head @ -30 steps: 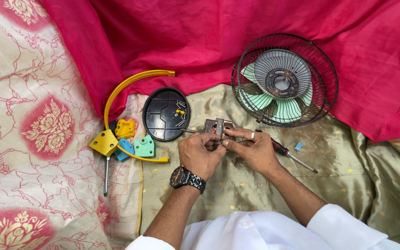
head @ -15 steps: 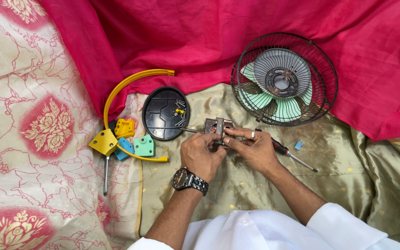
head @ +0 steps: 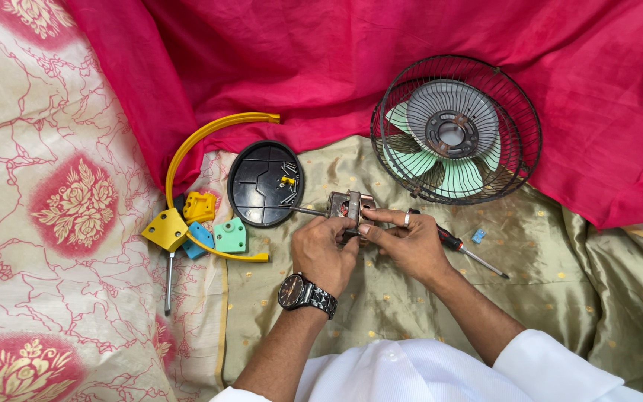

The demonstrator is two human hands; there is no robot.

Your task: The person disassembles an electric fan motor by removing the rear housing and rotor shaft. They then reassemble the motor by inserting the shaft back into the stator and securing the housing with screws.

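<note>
Both my forearms come up from bottom of frame and converge at centre. Left hand (head: 324,251): back of hand up, fingers curled in, fingertips pinched together, watch on the wrist, forearm bare. Right hand (head: 409,246): angled in from the right, fingers stretched leftward with tips meeting the left hand's, ring on one finger, white sleeve pushed up the forearm. Hands touching at the fingertips, both closed in a pinch grip.

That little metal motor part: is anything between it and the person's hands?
Nothing visible. Both hands already grip the motor part: the left hand from below left, the right hand from the right. Its shaft points toward the black cover; the screwdriver lies behind the right hand.
</note>
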